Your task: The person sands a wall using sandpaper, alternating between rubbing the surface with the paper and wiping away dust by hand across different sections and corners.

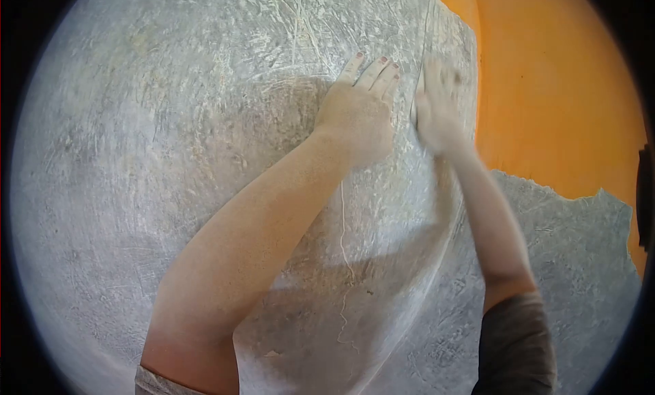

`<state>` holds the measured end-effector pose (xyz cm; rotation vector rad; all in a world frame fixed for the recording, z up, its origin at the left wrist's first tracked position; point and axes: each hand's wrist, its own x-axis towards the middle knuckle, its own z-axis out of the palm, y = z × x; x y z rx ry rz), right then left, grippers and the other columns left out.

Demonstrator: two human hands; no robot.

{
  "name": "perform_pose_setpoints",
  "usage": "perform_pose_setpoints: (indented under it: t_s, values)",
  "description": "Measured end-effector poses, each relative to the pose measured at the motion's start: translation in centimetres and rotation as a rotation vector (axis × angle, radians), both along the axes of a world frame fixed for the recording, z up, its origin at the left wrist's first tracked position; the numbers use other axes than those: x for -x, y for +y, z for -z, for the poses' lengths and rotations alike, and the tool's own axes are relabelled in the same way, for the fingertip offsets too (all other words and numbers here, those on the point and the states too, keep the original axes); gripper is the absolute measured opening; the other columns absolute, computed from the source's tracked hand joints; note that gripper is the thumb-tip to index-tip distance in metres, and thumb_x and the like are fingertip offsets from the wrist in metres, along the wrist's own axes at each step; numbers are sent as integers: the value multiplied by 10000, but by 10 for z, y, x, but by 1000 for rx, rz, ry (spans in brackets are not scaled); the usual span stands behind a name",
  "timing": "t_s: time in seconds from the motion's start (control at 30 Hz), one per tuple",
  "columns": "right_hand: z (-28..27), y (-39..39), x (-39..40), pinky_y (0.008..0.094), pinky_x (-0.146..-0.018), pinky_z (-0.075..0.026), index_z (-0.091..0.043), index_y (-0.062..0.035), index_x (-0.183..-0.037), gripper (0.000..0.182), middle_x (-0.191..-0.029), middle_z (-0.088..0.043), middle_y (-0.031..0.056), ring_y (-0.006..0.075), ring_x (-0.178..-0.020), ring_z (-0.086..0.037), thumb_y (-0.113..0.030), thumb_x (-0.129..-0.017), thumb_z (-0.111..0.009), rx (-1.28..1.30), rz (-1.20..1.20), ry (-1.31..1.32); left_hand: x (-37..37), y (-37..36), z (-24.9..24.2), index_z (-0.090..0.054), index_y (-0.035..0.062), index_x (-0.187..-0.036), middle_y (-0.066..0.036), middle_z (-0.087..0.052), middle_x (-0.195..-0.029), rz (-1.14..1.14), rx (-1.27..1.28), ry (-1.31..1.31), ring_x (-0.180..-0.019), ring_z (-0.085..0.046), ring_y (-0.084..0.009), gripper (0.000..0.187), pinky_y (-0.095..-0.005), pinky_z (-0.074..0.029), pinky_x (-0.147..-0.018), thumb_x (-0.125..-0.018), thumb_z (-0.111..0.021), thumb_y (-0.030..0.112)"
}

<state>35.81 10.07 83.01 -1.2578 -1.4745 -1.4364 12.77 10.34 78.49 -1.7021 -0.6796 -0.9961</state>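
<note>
A large grey-white sheet with a rough, scratched surface fills most of the view. My left hand lies flat on it near the upper middle, fingers stretched out and pointing up. Just to its right, my right hand is against the same sheet close to its right edge, fingers upward and partly blurred by motion. A dark crease runs up the sheet between the two hands. Neither hand shows anything held in it.
An orange surface lies to the right of the sheet. Below it is another grey textured piece with a ragged upper edge. A thin pale crack-like line runs down below my left hand. A dark object stands at the far right.
</note>
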Motion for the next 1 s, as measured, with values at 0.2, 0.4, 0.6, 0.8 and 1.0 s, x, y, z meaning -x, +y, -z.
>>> perform_pose_setpoints:
  t_s: [0.2, 0.4, 0.6, 0.8, 1.0]
  values:
    - [-58, -13, 34, 516, -1266, -46, -71, -98, -1631, 637, -1691, -54, 196, 387, -1561, 8, -359, -1064, -196, 68, -128, 249, -1, -4, 1, -331, -5, -1554, -101, -315, -1646, 25, 15, -14, -1540, -239, -202, 644, -441, -108, -1287, -956, -384, 228]
    - [5, -32, 39, 550, -1258, -59, -60, -104, -1631, 649, -1700, -50, 155, 381, -1564, -8, -338, -1050, -228, 200, -56, 149, -1, 4, 1, -382, -22, -1524, -115, -366, -1619, 48, -69, -28, -1526, -282, -219, 648, -457, -139, -1281, -926, -406, 226]
    - [-76, -6, 25, 541, -1257, -59, -75, -118, -1632, 654, -1685, -105, 170, 391, -1560, -15, -356, -1048, -247, 46, -125, 215, -3, 3, -3, -392, -24, -1518, -127, -378, -1612, 77, -57, -23, -1522, -297, -228, 661, -469, -159, -1277, -905, -407, 223]
    - [16, -18, 2, 541, -1256, -40, -85, -86, -1626, 672, -1679, -127, 159, 385, -1559, -21, -381, -1050, -269, 147, -40, 2, -1, 9, -13, -385, -14, -1524, -110, -362, -1623, 33, -111, -2, -1525, -289, -215, 643, -466, -155, -1280, -927, -375, 225]
    - [-84, -14, 32, 502, -1265, -37, -104, -60, -1623, 656, -1696, -86, 162, 383, -1564, -18, -375, -1067, -248, 66, -130, 263, -3, 8, -26, -368, 23, -1543, -80, -346, -1634, 28, -121, -12, -1527, -281, -195, 626, -437, -150, -1286, -952, -366, 228]
